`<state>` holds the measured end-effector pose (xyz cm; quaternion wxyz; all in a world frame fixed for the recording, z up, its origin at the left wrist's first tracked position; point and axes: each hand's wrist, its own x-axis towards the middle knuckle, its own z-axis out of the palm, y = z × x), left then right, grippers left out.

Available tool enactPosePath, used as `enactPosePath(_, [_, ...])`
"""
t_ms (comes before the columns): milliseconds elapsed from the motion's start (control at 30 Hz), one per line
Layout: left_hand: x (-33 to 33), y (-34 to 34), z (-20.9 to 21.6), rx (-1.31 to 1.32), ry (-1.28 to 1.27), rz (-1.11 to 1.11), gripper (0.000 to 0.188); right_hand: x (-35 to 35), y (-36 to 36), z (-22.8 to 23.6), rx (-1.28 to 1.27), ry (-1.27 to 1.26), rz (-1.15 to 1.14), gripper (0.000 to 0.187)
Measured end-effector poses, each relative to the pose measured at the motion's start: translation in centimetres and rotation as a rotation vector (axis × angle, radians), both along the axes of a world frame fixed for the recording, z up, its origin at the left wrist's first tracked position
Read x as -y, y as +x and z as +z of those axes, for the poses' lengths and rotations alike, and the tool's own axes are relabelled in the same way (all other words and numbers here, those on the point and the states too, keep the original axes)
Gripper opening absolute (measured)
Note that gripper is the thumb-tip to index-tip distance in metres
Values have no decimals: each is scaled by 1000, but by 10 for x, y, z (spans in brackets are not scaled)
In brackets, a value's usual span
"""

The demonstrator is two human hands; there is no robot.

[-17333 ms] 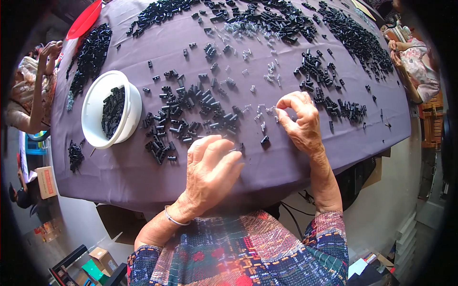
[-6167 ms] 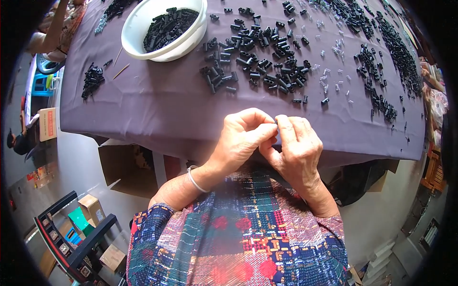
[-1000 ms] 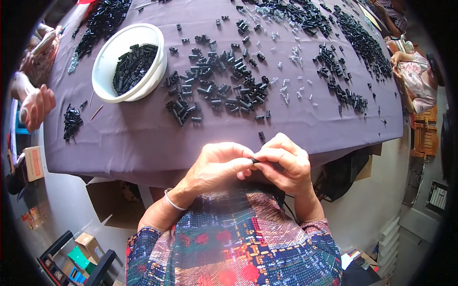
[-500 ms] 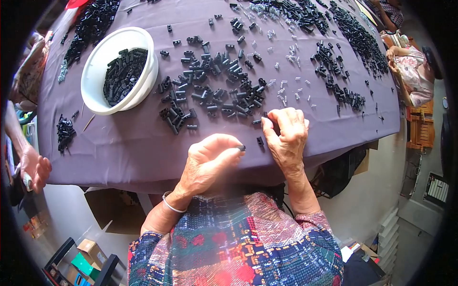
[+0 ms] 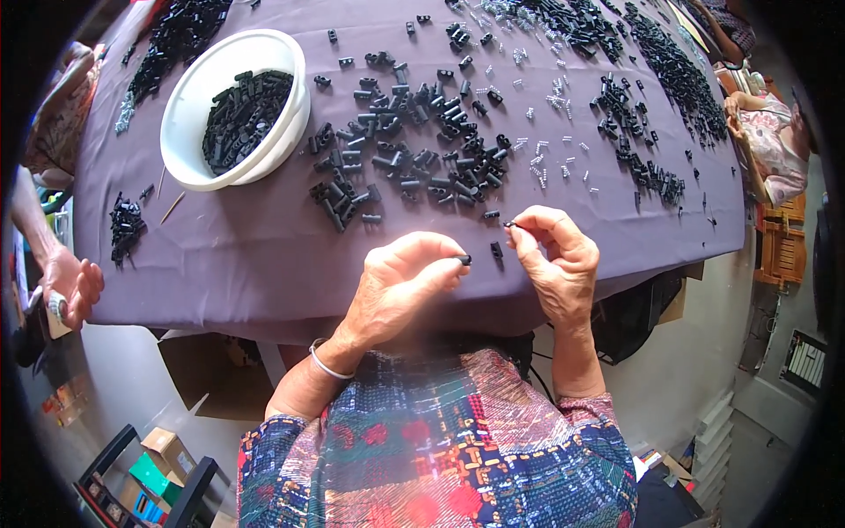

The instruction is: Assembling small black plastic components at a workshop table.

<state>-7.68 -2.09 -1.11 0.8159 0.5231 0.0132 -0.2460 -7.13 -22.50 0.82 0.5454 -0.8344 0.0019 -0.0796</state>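
Your left hand (image 5: 403,286) pinches a short black piece (image 5: 465,260) between thumb and fingertip; a grip that light probably suits so small a part and leaves its end exposed. Your right hand (image 5: 563,268), apart from the left, pinches a small dark part (image 5: 510,224) just above the tabletop (image 5: 264,251); its exact shape is too small to tell. A loose black piece (image 5: 497,253) lies between your hands, close to the right one. Beyond them, scattered black parts (image 5: 387,162) and silvery springs (image 5: 540,163) seem spread out for easy single picking. Farther left of your left hand, a white bowl (image 5: 297,119) holds more black pieces, presumably so they stay together.
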Motion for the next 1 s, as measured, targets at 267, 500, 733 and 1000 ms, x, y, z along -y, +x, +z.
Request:
enactPosePath(267, [3, -4, 3, 18, -1, 46, 16, -7, -13, 21, -50, 119, 165, 16])
enactPosePath(500, [2, -17, 10, 7, -26, 9, 18, -11, -21, 31, 223, -131, 319, 21])
enactPosePath(733, [4, -24, 12, 29, 8, -14, 18, -14, -29, 32, 229, -163, 335, 23])
enactPosePath(1000, [9, -30, 12, 202, 206, -5, 15, -16, -32, 24, 229, -176, 333, 20])
